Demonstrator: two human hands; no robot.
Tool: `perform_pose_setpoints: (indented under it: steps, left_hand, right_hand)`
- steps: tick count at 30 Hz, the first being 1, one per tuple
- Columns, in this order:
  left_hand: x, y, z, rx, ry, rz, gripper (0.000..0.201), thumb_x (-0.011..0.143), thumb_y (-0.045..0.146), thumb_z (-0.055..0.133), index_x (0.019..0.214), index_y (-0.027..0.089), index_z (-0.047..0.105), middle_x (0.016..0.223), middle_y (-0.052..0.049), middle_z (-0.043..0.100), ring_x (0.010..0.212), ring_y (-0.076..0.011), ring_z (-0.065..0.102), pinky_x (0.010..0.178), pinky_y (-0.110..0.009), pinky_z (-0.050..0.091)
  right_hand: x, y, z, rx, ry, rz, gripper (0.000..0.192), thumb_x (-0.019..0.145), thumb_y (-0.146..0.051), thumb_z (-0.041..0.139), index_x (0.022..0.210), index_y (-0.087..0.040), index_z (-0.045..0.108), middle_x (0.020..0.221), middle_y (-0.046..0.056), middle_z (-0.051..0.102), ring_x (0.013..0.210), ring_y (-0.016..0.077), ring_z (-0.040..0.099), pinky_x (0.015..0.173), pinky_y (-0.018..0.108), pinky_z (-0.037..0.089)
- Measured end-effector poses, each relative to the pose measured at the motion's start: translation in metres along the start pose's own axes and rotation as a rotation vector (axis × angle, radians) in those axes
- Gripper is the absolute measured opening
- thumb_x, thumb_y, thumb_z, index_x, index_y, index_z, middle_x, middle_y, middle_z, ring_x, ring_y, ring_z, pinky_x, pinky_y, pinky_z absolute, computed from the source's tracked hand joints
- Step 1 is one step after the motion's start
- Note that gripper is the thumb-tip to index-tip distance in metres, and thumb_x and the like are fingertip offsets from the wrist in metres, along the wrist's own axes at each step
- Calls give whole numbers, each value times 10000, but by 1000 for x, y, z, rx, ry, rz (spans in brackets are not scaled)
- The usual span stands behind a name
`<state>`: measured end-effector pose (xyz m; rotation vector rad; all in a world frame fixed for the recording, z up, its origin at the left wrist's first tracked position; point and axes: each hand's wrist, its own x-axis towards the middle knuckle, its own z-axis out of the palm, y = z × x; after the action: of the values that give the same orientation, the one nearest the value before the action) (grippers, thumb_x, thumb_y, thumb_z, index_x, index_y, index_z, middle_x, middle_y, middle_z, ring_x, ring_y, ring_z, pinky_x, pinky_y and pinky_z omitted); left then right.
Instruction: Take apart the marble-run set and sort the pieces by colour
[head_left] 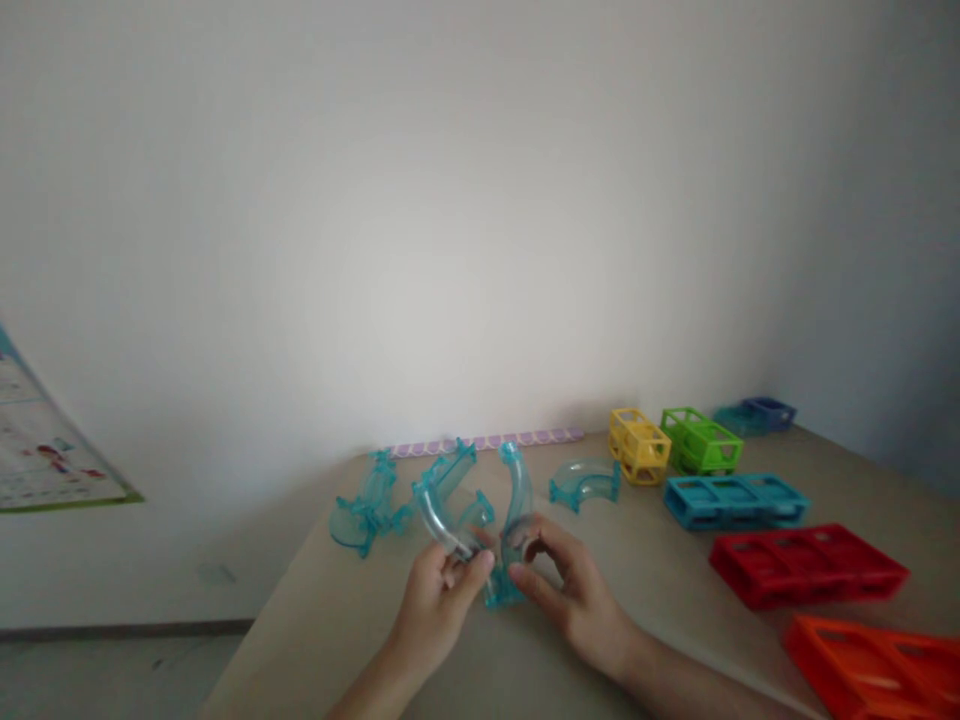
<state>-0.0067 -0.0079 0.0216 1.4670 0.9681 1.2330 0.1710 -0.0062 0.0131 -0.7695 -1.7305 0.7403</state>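
Above the near part of the table, both of my hands hold a see-through blue Y-shaped tube piece (517, 500) by its two curved arms. My left hand (448, 590) pinches the left arm, which bends up and to the left. On the right arm, which rises upward, my right hand (566, 580) is closed with thumb and fingers. The arms come together at the bottom between my hands. Whether it is one piece or two joined tubes I cannot tell. Just behind lies a short clear blue tube (478, 510), partly hidden by the held piece.
More clear blue tube pieces (371, 505) lie at the left, and a curved one (585, 483) at the right. Yellow (639, 445), green (701, 440), teal (735, 500), red (810, 565) and orange (877, 665) frame blocks line the right side. A purple patterned strip (487, 442) runs along the wall.
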Motion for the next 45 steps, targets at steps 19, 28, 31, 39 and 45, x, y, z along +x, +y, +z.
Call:
perform_pose_setpoints:
  steps: [19, 28, 31, 39, 45]
  left_hand:
    - [-7, 10, 0, -420, -318, -380, 444, 864, 434, 457, 695, 91, 683, 546, -120, 662, 456, -191, 619, 478, -271, 486]
    - [-11, 8, -2, -441, -244, -404, 276, 789, 383, 610, 741, 119, 676, 597, -79, 679, 473, -183, 623, 462, -261, 484]
    - [-11, 7, 0, -448, -216, -392, 263, 733, 386, 681, 696, 127, 653, 545, -41, 642, 429, -158, 583, 434, -245, 455]
    - [-4, 7, -2, -406, -12, -175, 225, 768, 359, 685, 724, 145, 635, 671, -23, 652, 589, -129, 598, 569, -226, 465]
    - [-1, 5, -5, -378, 65, -80, 193, 808, 349, 660, 896, 179, 633, 892, -47, 682, 768, -157, 641, 707, -263, 499]
  right_hand:
    - [0, -9, -21, -537, -97, -470, 219, 871, -52, 462, 991, -228, 511, 1228, 127, 600, 1010, 207, 625, 804, 320, 519]
    - [0, -6, -22, -541, -99, -443, 224, 873, -60, 439, 993, -217, 544, 1263, 134, 581, 1064, 218, 607, 835, 332, 516]
    - [0, -5, -19, -528, -77, -411, 254, 881, -62, 414, 1018, -224, 554, 1322, 136, 530, 1065, 216, 600, 828, 335, 519]
    - [-1, -12, -16, -388, -38, -242, 262, 913, -121, 385, 1099, -223, 539, 1363, 157, 406, 1025, 226, 567, 860, 385, 495]
    - [-1, -19, -19, -197, -228, -68, 319, 950, -254, 411, 1269, -239, 418, 1053, 84, 608, 909, 201, 596, 763, 329, 512]
